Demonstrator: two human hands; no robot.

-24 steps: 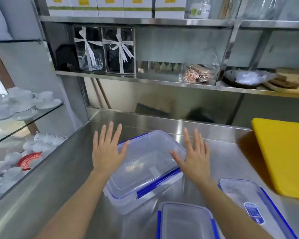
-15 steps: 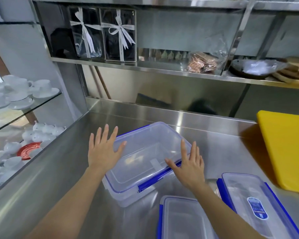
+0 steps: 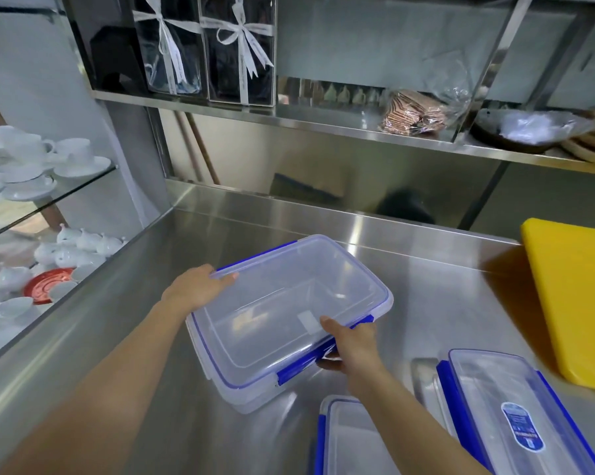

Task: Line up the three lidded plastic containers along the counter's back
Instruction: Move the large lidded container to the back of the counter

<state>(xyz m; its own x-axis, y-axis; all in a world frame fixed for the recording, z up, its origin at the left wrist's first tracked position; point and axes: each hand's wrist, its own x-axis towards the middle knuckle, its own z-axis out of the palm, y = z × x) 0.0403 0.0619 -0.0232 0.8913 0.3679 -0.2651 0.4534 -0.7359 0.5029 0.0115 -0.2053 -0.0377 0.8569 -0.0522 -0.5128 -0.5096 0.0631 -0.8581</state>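
Barely begun, both the left hand (image 3: 195, 289) and right hand (image 3: 352, 344) clasp the big container (image 3: 286, 313) mid-table (image 3: 426, 296), short of the far edge, two smaller containers (image 3: 515, 416) waiting near right.

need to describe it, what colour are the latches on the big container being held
Blue, on the large clear plastic lidded container; the head view shows it best.

The table (image 3: 426, 303) is brushed, glossy steel, the large container (image 3: 289, 313) clear smooth plastic with blue clips, the cutting board (image 3: 577, 303) matt yellow plastic.
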